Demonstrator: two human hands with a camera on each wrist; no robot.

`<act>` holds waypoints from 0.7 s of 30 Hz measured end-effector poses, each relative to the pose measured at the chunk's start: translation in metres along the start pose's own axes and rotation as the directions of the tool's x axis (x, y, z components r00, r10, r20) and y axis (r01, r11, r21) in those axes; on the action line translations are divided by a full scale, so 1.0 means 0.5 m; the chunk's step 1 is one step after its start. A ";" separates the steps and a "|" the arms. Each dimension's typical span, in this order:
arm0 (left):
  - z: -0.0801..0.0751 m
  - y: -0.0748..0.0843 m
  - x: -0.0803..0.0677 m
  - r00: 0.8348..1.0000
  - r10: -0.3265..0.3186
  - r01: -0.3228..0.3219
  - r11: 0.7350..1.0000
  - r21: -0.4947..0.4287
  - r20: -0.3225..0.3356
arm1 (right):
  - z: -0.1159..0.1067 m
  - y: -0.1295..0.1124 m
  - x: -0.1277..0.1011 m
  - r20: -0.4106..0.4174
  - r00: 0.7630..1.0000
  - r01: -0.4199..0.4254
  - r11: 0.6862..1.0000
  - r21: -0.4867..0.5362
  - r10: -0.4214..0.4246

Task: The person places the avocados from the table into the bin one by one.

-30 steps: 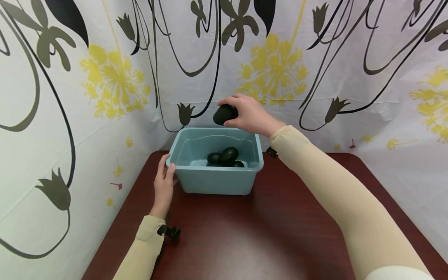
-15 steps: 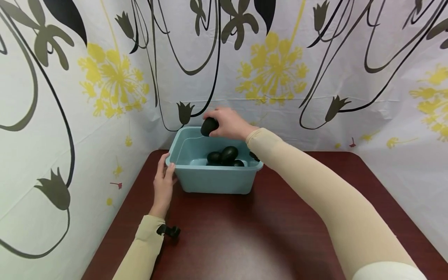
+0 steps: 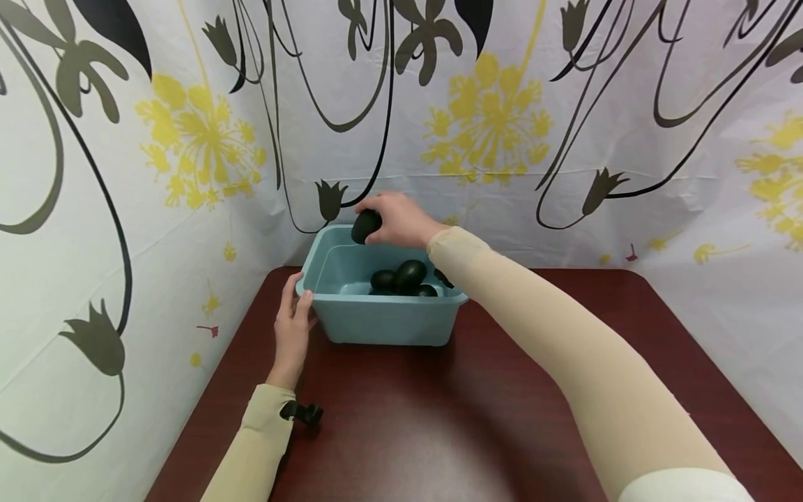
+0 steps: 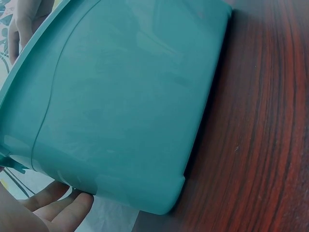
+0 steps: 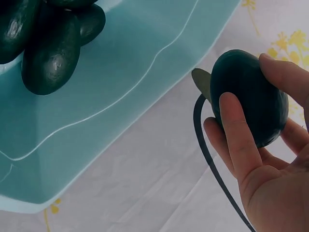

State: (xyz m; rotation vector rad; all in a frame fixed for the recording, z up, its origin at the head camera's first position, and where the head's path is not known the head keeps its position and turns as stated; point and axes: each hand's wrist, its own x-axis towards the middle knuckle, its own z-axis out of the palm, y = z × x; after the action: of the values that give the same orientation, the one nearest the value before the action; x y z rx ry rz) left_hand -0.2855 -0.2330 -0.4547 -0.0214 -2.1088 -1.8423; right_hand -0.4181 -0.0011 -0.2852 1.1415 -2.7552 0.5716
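Observation:
My right hand [image 3: 401, 222] grips a dark green avocado [image 3: 366, 226] above the back left part of a light blue plastic bin [image 3: 383, 322]. In the right wrist view, fingers and thumb wrap the avocado [image 5: 248, 92], which is clear of the bin's rim. Several more avocados [image 3: 410, 275] lie heaped on the bin's floor toward the front right; the front wall partly hides them. My left hand [image 3: 292, 338] holds the bin's front left corner, thumb at the front and fingers along the left side. The left wrist view shows its fingertips [image 4: 79, 205] against the outer wall.
The bin stands at the far end of a dark red-brown wooden table [image 3: 401, 418]. Close behind it and on both sides hangs a white patterned curtain [image 3: 502, 153]. A black wrist strap [image 3: 302, 413] sits on the left sleeve.
My right hand, with the avocado in its grip, has moved left and lower, from above the bin's back edge to over its back left side. The left hand keeps its place.

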 end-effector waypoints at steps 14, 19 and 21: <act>-0.005 -0.001 0.001 1.000 -0.009 0.009 1.000 -0.002 0.004 | 0.021 0.001 0.003 0.028 0.999 -0.017 0.999 0.028 0.016; -0.004 -0.001 0.004 1.000 -0.010 0.010 1.000 0.005 0.004 | 0.022 0.005 -0.004 0.052 0.999 -0.012 0.999 0.032 0.010; -0.004 -0.002 0.005 1.000 -0.010 0.010 1.000 0.008 0.001 | 0.022 0.007 -0.008 0.060 0.998 -0.015 1.000 0.027 0.014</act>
State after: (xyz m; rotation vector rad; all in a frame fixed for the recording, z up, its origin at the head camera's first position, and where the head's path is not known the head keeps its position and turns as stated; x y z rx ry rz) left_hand -0.2879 -0.2355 -0.4548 -0.0102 -2.1210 -1.8394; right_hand -0.4170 -0.0005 -0.2972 1.1642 -2.8166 0.5889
